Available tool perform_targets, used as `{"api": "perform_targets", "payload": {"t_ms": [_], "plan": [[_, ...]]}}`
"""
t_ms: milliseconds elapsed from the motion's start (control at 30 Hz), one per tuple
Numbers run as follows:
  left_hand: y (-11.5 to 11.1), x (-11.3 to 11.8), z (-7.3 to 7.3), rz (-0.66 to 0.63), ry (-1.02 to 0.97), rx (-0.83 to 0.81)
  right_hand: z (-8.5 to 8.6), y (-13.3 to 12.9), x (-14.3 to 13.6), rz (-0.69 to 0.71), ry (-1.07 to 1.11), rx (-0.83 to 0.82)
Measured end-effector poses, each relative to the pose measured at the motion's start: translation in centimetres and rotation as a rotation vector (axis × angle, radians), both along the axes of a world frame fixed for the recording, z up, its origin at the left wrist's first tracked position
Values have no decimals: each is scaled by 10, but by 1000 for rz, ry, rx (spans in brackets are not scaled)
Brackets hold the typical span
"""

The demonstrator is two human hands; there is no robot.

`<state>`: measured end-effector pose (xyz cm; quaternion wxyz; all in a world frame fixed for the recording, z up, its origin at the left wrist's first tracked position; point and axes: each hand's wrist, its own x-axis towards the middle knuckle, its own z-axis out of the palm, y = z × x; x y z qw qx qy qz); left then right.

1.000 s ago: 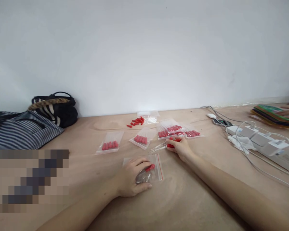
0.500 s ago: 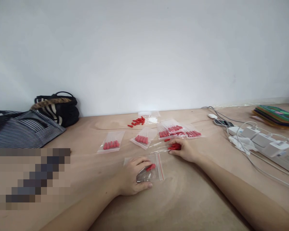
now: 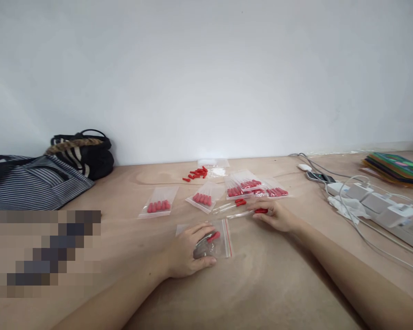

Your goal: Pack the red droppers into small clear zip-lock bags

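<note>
My left hand [image 3: 189, 250] lies over a clear zip bag [image 3: 228, 236], fingers and thumb apart. Inside that bag shows a red-handled piece [image 3: 213, 237], partly covered by the fingers. Farther right, my right hand [image 3: 277, 215] has its fingers closed around the red handle [image 3: 261, 211] of a thin tool whose slender shaft points left. Just beyond its fingertips lie loose red-handled tools [image 3: 240, 202] with thin, shiny shafts. Behind them is an overlapping pile of filled zip bags [image 3: 244, 185]. Two more filled bags, one centre [image 3: 203, 199] and one left [image 3: 159, 206], lie flat.
Loose red pieces [image 3: 197, 173] lie near the wall beside clear plastic bags [image 3: 213, 163]. A striped bag [image 3: 37, 183] and a black bag [image 3: 94, 156] stand at left. On the right are a power strip with chargers [image 3: 382, 201], cables, a phone [image 3: 319, 177] and coloured sheets [image 3: 395, 167].
My right hand has shifted slightly right, away from the cluster of loose red-handled tools, uncovering some of them. My left hand stays on the zip bag.
</note>
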<state>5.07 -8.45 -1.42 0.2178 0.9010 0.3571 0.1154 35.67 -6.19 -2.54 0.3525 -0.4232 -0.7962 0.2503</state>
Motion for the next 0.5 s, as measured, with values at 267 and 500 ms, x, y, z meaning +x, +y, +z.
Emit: {"api": "perform_targets", "payload": {"t_ms": [267,500], "plan": [[-1,0,2,-5,-6,6,6,-9,11,65,15,-126],[0,0,0,-3,-9,6,3,-9,0,116,-22,-108]]}}
